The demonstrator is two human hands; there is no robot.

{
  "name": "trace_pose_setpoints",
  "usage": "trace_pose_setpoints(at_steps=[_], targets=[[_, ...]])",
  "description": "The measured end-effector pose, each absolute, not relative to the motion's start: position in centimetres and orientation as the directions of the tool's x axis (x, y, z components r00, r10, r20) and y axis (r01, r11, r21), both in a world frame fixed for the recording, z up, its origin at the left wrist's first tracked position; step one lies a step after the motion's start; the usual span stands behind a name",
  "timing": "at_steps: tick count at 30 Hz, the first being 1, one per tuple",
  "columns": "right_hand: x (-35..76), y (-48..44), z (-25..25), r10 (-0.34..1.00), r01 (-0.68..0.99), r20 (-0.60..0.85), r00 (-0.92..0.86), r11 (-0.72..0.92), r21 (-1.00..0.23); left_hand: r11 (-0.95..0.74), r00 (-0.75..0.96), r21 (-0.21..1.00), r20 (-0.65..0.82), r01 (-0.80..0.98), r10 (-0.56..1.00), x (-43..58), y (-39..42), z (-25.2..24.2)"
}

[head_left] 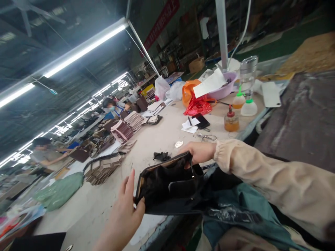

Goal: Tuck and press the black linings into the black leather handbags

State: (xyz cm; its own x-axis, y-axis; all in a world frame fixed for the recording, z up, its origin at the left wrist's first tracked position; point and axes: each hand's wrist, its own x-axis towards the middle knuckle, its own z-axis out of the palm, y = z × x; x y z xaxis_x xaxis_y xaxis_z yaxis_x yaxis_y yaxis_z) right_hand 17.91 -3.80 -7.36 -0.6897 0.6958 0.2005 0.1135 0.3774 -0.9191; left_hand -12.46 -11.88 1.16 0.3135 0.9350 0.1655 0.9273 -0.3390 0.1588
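A black handbag (170, 200) lies tilted at the table's near edge, its mouth facing up and showing a dark lining and a tan inner edge. My right hand (200, 152) grips the far rim, fingers wrapped over it. At the bag's left end is my left hand (125, 209). Its thumb presses on the corner while the fingers stretch up along the outside. A black strap or flap (183, 187) lies across the opening. Clear plastic wrap (232, 213) covers a dark part near my lap. Just beyond the bag sits a crumpled black scrap (161, 156).
Scissors (206, 137), a black phone-like object (201, 121), an amber-filled bottle (231, 122) and a purple basin (222, 87) stand beyond my right hand. Stacked brown pieces (121, 130), layered panels (104, 169) and a green bag (61, 190) occupy the left. Co-workers sit further left.
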Motion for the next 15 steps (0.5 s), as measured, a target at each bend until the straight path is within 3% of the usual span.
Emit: trace_pose_setpoints(at_steps=[2, 4, 8, 15], targets=[[17.3, -3.7, -8.2, 0.704, 0.094, 0.191, -0.684, 0.345, -0.934, -0.375, 0.367, 0.006, 0.193, 0.927, 0.910, -12.2, -11.0, 1.8], [17.0, -3.7, -8.5, 0.727, 0.089, 0.201, -0.656, 0.338, -0.937, -0.481, 0.478, -0.047, 0.236, 0.875, 0.846, -11.1, -10.0, 2.4], [17.0, -4.3, -8.3, 0.759, 0.104, 0.211, -0.616, 0.344, -0.933, -0.708, 0.686, -0.010, 0.257, 0.706, 0.681, -7.5, -7.9, 2.2], [17.0, -4.8, -7.8, 0.750, 0.135, 0.238, -0.617, 0.399, -0.907, -0.798, 0.777, 0.070, 0.193, 0.598, 0.599, -4.4, -5.0, 0.1]])
